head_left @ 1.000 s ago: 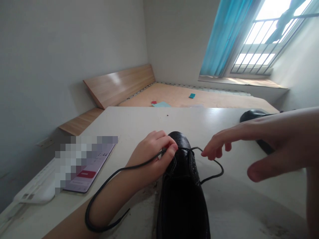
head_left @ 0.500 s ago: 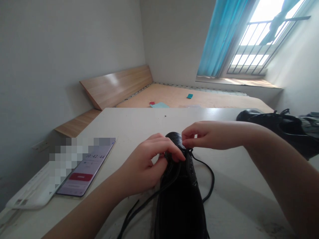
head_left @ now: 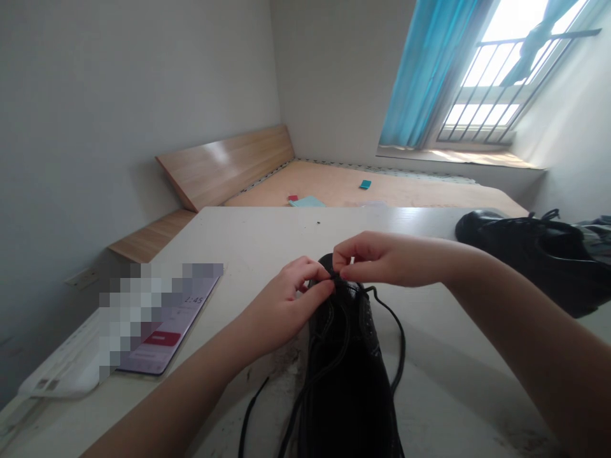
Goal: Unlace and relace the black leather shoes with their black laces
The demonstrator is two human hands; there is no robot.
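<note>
White surface (head_left: 248,242) is set in front of a bed (head_left: 410,184); window (head_left: 491,83) at upper right. On the surface, near side, black shoe (head_left: 346,394) is stood upright, toe pointed away. Placed that way, presumably, so the lacing is turned up and can be reached from both sides. Slack of the black lace (head_left: 402,337) is run down the shoe's right side, also across the opening and down the left, 1 tip left lying on the surface.

Left hand (head_left: 298,302): thumb and forefinger closed at the lacing, lace apparently pinched. Right hand (head_left: 382,261): fingers curled, thumb brought to the index tip just beside, lace apparently pinched too. 2 grips kept close, likely for fine control at 1 spot; exact contact is hidden by the fingertips.

Slack over the opening could be snagged. Phone (head_left: 181,318) is laid well left, partly masked, beside a white item (head_left: 62,366). Other black shoe (head_left: 529,254) is parked back right, beyond the right forearm; neither is in the way.
</note>
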